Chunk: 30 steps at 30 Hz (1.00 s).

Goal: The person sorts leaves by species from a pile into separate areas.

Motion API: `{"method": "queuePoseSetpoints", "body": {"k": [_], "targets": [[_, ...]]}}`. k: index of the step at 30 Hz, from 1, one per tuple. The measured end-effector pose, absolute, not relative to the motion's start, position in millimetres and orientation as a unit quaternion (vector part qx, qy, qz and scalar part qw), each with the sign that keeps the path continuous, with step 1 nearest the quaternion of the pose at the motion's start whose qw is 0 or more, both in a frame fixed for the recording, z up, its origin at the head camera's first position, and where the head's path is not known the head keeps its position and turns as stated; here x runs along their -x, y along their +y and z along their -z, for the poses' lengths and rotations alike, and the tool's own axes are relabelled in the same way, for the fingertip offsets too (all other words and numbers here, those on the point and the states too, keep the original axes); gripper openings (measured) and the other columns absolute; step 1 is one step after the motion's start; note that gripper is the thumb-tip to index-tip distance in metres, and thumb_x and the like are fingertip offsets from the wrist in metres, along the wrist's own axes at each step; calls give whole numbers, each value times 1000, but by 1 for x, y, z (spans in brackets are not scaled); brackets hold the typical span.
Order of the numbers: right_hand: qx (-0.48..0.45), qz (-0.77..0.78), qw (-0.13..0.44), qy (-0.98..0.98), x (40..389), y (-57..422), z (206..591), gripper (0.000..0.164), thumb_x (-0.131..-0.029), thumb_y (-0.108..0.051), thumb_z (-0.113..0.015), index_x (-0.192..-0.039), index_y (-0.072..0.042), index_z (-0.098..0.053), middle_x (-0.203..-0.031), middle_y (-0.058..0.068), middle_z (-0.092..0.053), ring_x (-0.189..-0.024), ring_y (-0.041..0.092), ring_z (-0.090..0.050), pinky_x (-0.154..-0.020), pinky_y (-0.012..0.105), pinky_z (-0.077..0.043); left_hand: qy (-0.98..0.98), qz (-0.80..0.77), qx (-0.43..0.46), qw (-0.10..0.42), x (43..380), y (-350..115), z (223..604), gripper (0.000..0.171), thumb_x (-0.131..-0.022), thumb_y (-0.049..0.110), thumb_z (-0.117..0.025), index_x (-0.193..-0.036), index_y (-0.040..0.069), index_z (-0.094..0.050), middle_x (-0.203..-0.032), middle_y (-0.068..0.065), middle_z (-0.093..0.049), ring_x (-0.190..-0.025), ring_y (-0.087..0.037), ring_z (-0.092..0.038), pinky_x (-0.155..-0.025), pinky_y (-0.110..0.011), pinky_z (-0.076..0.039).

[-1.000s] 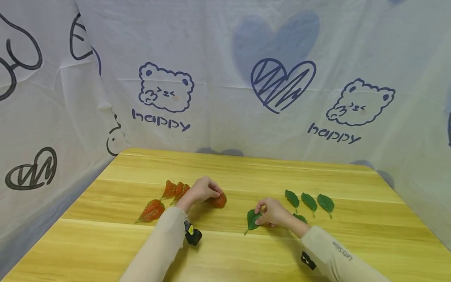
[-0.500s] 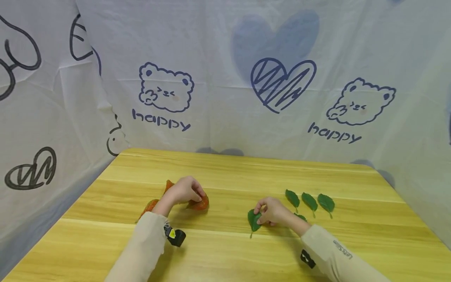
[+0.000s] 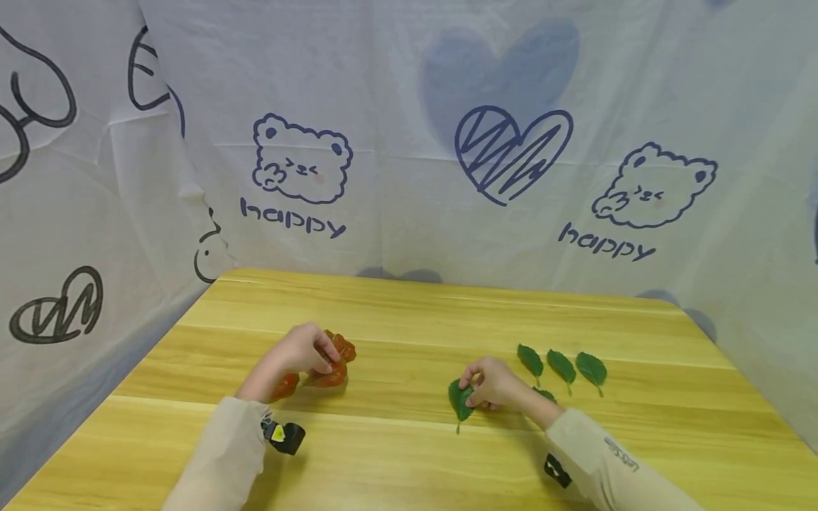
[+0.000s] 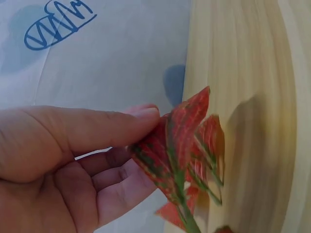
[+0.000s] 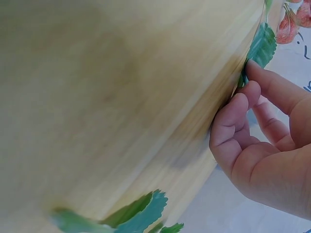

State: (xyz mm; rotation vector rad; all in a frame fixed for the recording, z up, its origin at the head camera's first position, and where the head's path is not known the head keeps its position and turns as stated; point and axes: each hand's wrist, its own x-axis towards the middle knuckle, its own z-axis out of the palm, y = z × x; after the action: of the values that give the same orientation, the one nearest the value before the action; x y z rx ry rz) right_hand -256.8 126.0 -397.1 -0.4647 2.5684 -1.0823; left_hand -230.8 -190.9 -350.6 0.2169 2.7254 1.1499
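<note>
My left hand (image 3: 305, 350) pinches a red leaf (image 4: 187, 126) with dark green veins and a green stem between thumb and fingers. Further red leaves (image 3: 345, 346) lie just beyond it, and one more red leaf (image 3: 285, 386) shows partly under the wrist. To the right, a serrated green leaf (image 3: 458, 400) is pinched at its edge by my right hand (image 3: 498, 385), low over the table, its stem toward me. In the right wrist view the thumb and fingertips meet on that leaf's edge.
On the wooden table (image 3: 409, 454), several green leaves (image 3: 561, 366) lie in a row at the right; another green leaf (image 3: 544, 393) is half hidden behind the right wrist. A white printed cloth (image 3: 396, 177) rises at the table's back and left edges.
My left hand has moved left and slightly toward me with the red leaf, uncovering the red leaves behind it. My right hand stays put; its green leaf has turned slightly.
</note>
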Motion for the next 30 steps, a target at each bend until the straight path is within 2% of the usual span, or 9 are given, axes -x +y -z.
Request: {"method": "queuePoseSetpoints", "body": {"k": [6, 13, 20, 30], "targets": [[180, 377, 161, 894, 257, 128, 398, 15, -72, 8, -67, -81, -3, -62, -51, 2, -48, -43, 10, -42, -39, 19, -33, 914, -389, -49, 107, 225, -201, 353, 16, -70, -16, -63, -81, -5, -68, -75, -11, -63, -60, -19, -60, -56, -33, -51], [172, 377, 160, 896, 256, 128, 397, 16, -72, 8, -68, -81, -4, -62, -51, 2, -47, -43, 11, -42, -39, 20, -32, 917, -374, -31, 133, 222, -206, 359, 15, -71, -15, -64, -82, -5, -67, -75, -7, -60, -60, -19, -60, -57, -34, -51], [178, 377, 158, 895, 255, 128, 396, 16, -72, 8, -68, -81, -4, -62, -51, 2, -47, -43, 11, -41, -39, 21, -32, 925, -357, -11, 129, 221, -209, 365, 17, -71, -15, -64, -82, -3, -67, -78, -5, -60, -60, -17, -56, -55, -32, -51], [198, 376, 162, 890, 256, 131, 397, 14, -74, 7, -66, -83, -3, -62, -53, 2, -49, -44, 11, -44, -40, 22, -36, 934, -336, 12, 119, 223, -211, 370, 16, -71, -13, -65, -78, 1, -69, -79, -6, -61, -58, -17, -57, -50, -31, -50]]}}
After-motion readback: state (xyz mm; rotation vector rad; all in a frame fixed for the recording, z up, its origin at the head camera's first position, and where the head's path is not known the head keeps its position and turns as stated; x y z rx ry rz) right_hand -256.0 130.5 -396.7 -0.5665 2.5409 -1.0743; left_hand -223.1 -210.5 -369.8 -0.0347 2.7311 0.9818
